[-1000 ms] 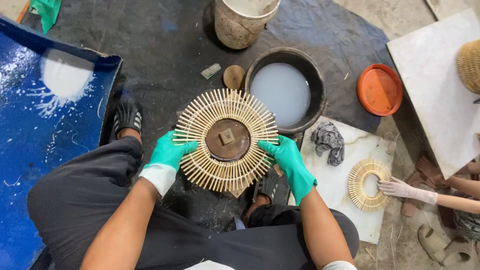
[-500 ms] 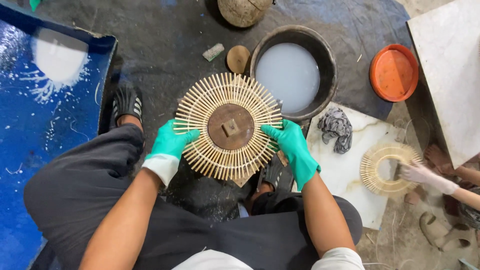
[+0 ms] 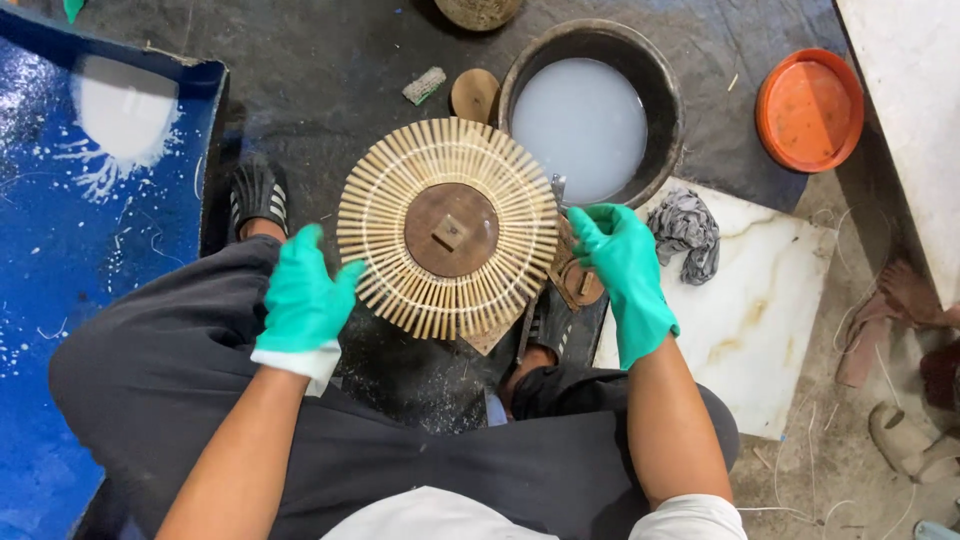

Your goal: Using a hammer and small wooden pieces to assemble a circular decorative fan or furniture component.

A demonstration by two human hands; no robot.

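I hold a round sunburst frame (image 3: pixel 448 228) of thin bamboo sticks, with a brown wooden disc and a small square block at its centre. My left hand (image 3: pixel 303 297), in a green glove, grips its lower left rim. My right hand (image 3: pixel 622 262), also gloved in green, grips the right rim. The frame hangs flat above my knees and the dark floor.
A black tub of milky white liquid (image 3: pixel 590 120) stands just behind the frame. An orange lid (image 3: pixel 810 108), a grey rag (image 3: pixel 687 230) on a white marble slab (image 3: pixel 760 320), a small wooden disc (image 3: pixel 475 95), a blue paint-splashed sheet (image 3: pixel 70 250) and someone's foot (image 3: pixel 890 310) surround me.
The camera has drawn closer and shifted right. Another person's hand with a second ring frame on the slab has left the view. Both hands still hold the frame.
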